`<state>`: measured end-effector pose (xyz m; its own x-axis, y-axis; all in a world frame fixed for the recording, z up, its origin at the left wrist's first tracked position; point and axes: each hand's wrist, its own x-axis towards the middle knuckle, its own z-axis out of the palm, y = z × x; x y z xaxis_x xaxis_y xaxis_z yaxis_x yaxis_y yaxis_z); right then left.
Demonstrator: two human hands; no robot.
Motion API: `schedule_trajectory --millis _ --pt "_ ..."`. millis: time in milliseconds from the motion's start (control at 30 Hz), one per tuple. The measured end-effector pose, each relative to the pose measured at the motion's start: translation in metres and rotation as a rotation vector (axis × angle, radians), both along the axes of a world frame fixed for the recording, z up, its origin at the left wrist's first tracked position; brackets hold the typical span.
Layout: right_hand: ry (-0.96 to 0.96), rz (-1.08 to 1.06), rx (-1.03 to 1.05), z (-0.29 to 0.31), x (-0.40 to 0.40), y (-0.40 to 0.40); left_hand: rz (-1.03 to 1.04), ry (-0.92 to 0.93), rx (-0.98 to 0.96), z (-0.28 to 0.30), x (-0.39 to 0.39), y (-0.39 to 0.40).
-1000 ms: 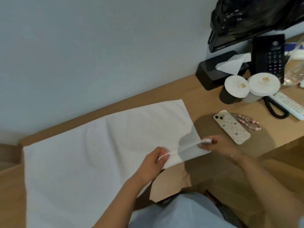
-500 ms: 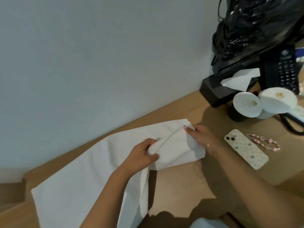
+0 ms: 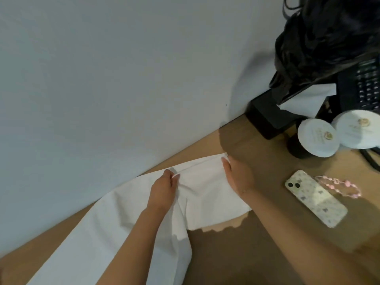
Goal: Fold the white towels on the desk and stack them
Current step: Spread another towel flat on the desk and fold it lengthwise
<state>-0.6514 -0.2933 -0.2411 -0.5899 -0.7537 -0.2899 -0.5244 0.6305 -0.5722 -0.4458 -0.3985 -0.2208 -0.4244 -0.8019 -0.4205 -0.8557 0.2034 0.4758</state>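
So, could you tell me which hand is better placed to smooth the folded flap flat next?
Probably the right hand: it lies flat on the towel, while the left hand pinches the edge.

towel [image 3: 205,194] edge carried to wall side

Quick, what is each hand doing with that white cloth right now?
Left hand: closed, pinching the folded edge of the white towel.
Right hand: open, fingers straight, pressing flat on the towel's far corner.
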Motion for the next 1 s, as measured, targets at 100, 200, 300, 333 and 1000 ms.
schedule_trajectory --millis 100,200,300,333,1000 --pt "-0.026 -0.049 -0.010 -0.004 0.000 -0.001 0.021 -0.069 -0.001 -0.008 -0.012 -0.010" --pt "-0.075 -0.102 -0.012 -0.003 -0.004 -0.005 0.022 -0.138 -0.005 -0.016 -0.018 -0.018" --pt "-0.111 -0.150 -0.003 -0.005 -0.006 -0.010 0.086 -0.160 0.022 -0.020 -0.022 -0.023" --pt "-0.116 -0.164 0.004 -0.005 -0.007 -0.011 0.109 -0.169 0.030 -0.020 -0.024 -0.024" --pt "0.155 0.653 -0.199 0.073 0.112 0.087 0.318 0.298 0.100 0.057 0.159 0.154"
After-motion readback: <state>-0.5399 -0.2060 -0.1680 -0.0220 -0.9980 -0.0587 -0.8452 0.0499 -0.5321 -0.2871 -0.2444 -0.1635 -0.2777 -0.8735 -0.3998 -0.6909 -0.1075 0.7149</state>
